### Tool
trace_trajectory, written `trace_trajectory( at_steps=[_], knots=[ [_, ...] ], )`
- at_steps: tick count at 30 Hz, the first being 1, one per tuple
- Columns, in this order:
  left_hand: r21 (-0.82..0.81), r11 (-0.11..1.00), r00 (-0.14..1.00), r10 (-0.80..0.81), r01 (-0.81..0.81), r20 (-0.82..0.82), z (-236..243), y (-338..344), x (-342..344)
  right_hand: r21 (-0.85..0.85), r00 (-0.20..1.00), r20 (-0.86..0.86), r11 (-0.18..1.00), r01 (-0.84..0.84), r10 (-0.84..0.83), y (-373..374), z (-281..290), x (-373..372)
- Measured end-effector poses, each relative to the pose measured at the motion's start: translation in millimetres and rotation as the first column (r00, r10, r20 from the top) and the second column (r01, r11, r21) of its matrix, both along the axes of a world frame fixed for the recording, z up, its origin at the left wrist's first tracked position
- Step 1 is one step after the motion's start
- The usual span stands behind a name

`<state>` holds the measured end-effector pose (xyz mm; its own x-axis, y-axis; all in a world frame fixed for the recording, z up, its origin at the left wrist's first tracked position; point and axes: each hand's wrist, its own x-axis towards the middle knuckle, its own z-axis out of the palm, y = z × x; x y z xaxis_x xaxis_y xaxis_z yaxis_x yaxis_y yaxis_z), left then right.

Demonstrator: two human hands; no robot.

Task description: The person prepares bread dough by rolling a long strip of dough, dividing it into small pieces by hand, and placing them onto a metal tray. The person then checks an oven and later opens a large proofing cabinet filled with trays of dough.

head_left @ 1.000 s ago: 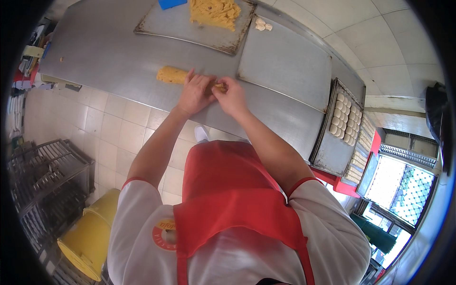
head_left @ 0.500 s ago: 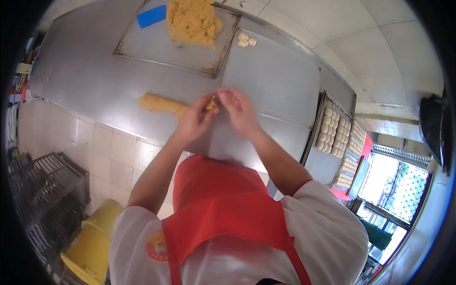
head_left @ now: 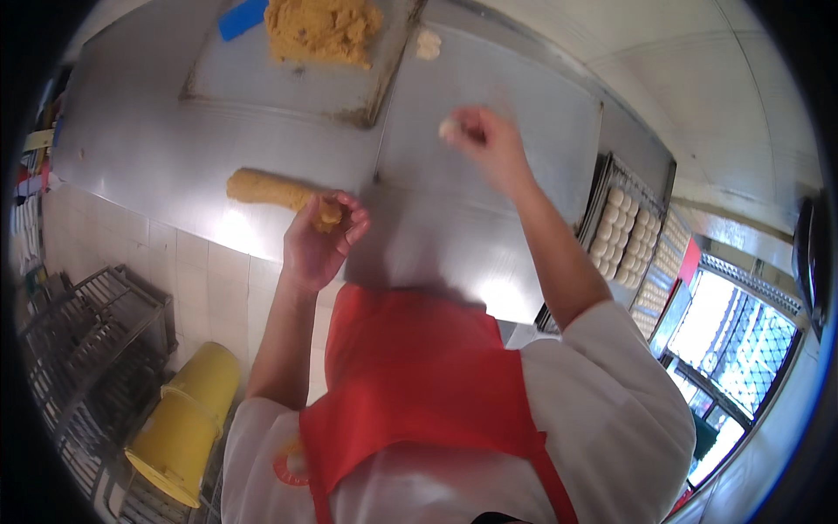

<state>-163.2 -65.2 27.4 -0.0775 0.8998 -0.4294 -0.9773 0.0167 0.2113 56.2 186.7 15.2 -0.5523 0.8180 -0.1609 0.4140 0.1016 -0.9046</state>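
My left hand [head_left: 321, 244] cradles a small lump of yellow paste [head_left: 328, 214] in curled fingers, just beside a long yellow log of paste [head_left: 262, 187] lying on the steel worktop [head_left: 131, 131]. My right hand [head_left: 489, 140] is raised over the plain metal tray [head_left: 480, 79], pinching a small pale dough piece [head_left: 449, 128]; it is blurred. A few pale dough bits [head_left: 428, 44] lie at that tray's far left corner. Farther back, a large mound of yellow paste [head_left: 323, 31] and a blue scraper [head_left: 242, 19] sit on a stained tray [head_left: 236, 87].
Trays with rows of pale dough rounds [head_left: 621, 227] stand at the right end of the worktop, near a window [head_left: 724, 341]. A metal rack [head_left: 96, 332] and yellow buckets [head_left: 183, 419] are at lower left. My red apron [head_left: 419, 367] is against the worktop's front edge.
My hands have moved apart: the right went up and right to near the pale bits and now holds one; the left moved down and left, keeping the yellow lump.
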Motion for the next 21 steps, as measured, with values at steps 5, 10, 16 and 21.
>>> trace_trajectory(
  at_steps=[5, 10, 16, 21],
  knots=[
    [-0.299, 0.942, 0.91, -0.251, 0.151, -0.33, -9.3, -32.7, 20.2, -0.069, 0.883, 0.467, 0.997, -0.024, 0.054, -172.2, -1.5, 78.0],
    [-0.283, 0.935, 0.834, -0.324, 0.212, -0.447, -40.0, -59.4, 53.9, 0.457, 0.85, 0.49, 0.887, -0.062, -0.193, -184.0, 1.1, 73.1],
    [-0.293, 0.949, 0.928, -0.21, 0.118, -0.307, -44.7, -47.1, 109.0, 0.812, 0.822, 0.494, 0.489, -0.319, -0.284, -185.9, -49.3, 48.1],
    [-0.152, 0.951, 0.918, -0.302, 0.27, -0.258, -25.2, -41.1, 134.9, 0.475, 0.995, 0.049, 0.878, 0.051, -0.084, -239.9, -9.0, 72.0]
  ],
)
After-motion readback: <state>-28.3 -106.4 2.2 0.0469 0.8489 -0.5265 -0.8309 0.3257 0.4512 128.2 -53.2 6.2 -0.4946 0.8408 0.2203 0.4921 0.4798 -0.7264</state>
